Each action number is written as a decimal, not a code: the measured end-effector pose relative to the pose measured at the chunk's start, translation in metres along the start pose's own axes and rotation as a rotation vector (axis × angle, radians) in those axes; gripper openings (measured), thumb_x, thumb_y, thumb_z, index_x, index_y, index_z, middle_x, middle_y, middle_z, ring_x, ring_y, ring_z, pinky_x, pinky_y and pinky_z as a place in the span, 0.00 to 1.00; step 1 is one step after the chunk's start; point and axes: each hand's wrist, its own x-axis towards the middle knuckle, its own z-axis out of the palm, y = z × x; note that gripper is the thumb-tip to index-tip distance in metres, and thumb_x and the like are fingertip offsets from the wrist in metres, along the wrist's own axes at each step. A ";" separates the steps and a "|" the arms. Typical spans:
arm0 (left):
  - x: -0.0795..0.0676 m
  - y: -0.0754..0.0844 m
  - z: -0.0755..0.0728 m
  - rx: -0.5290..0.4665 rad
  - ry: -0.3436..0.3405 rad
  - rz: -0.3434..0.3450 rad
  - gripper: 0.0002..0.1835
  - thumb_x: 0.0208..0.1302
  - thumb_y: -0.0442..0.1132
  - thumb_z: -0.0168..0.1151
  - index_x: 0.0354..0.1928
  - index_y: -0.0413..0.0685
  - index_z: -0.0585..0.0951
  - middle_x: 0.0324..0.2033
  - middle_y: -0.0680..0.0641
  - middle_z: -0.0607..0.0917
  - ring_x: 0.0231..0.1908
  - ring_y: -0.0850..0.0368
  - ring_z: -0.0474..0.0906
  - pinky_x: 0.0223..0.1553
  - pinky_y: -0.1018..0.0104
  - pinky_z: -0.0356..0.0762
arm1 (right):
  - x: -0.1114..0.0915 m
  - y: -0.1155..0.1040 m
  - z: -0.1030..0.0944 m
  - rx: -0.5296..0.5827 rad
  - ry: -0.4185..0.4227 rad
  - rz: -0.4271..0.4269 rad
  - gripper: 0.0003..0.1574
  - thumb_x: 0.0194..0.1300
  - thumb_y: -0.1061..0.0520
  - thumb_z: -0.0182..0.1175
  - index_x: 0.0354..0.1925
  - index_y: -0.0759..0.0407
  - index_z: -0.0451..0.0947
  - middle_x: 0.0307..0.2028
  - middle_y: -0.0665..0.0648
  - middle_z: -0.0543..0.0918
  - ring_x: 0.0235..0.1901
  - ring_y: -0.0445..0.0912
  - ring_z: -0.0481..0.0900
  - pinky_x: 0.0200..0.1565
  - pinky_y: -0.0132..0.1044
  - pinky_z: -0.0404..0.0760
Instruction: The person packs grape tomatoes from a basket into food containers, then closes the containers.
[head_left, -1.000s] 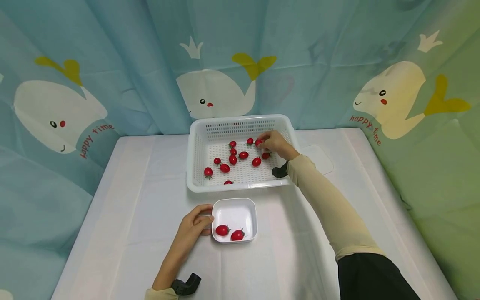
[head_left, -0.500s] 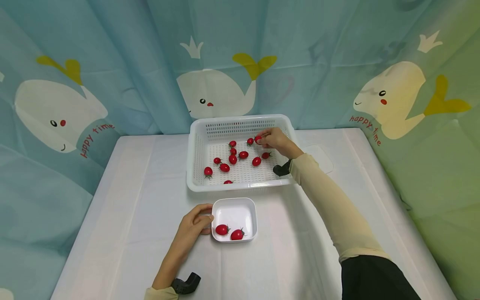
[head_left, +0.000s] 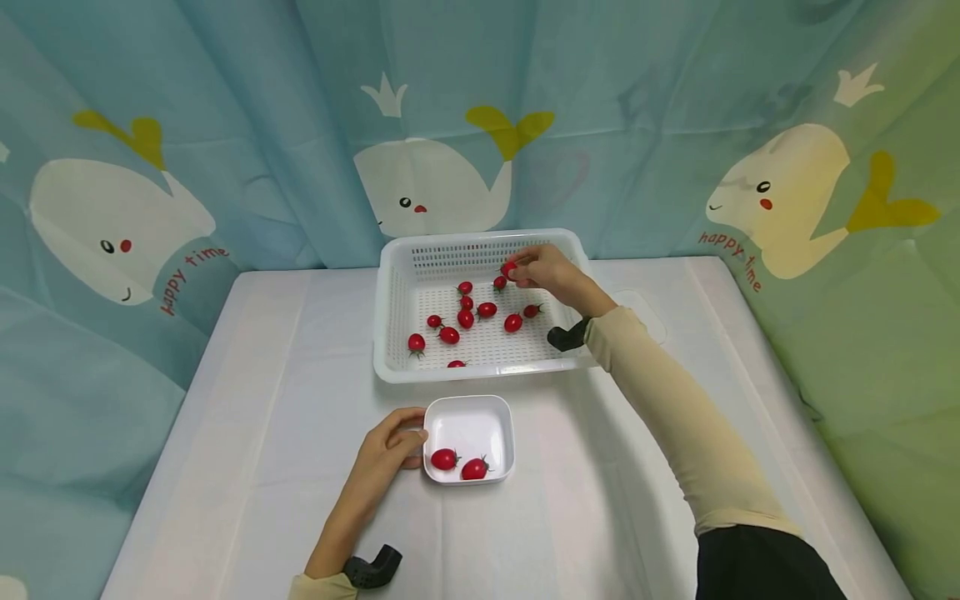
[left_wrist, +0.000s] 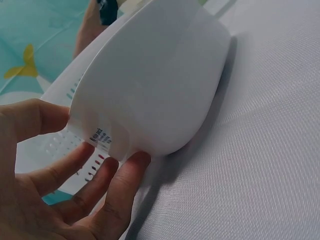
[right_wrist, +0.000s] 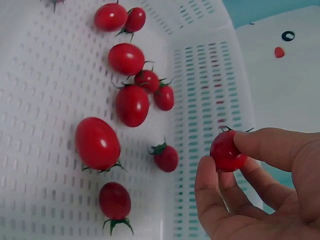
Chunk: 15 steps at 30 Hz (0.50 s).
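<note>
My right hand pinches a cherry tomato between thumb and fingertips, above the back right part of a white perforated basket. Several cherry tomatoes lie spread over the basket floor; one small cherry tomato sits just below the held one. My left hand holds a small white tray at its left side, with curved fingers against the outer wall and a digit at the rim, as the left wrist view shows. Two cherry tomatoes, a left one and a right one, lie at the tray's near end.
The basket stands at the back of a table with a white cloth, close to a blue whale-print curtain. A thin, nearly clear flat piece lies right of the basket, partly behind my forearm. The small tray stands in front of the basket.
My right hand has lifted the pinched cherry tomato a little, up and to the left, off its place in the basket. The left hand and the tray have stayed put.
</note>
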 end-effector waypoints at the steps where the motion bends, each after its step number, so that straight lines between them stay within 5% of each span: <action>1: 0.000 0.000 0.000 0.000 -0.001 0.001 0.22 0.72 0.39 0.64 0.65 0.46 0.79 0.62 0.38 0.82 0.51 0.53 0.85 0.43 0.68 0.88 | -0.002 -0.002 0.000 0.005 -0.004 -0.008 0.26 0.74 0.63 0.60 0.67 0.65 0.74 0.61 0.64 0.78 0.47 0.50 0.79 0.69 0.49 0.78; 15: -0.001 0.002 0.000 0.005 0.000 0.003 0.22 0.72 0.39 0.63 0.66 0.45 0.79 0.62 0.38 0.81 0.51 0.51 0.85 0.43 0.67 0.88 | -0.034 -0.012 -0.006 -0.006 -0.120 -0.207 0.24 0.72 0.63 0.61 0.64 0.62 0.77 0.61 0.62 0.79 0.60 0.57 0.80 0.69 0.51 0.79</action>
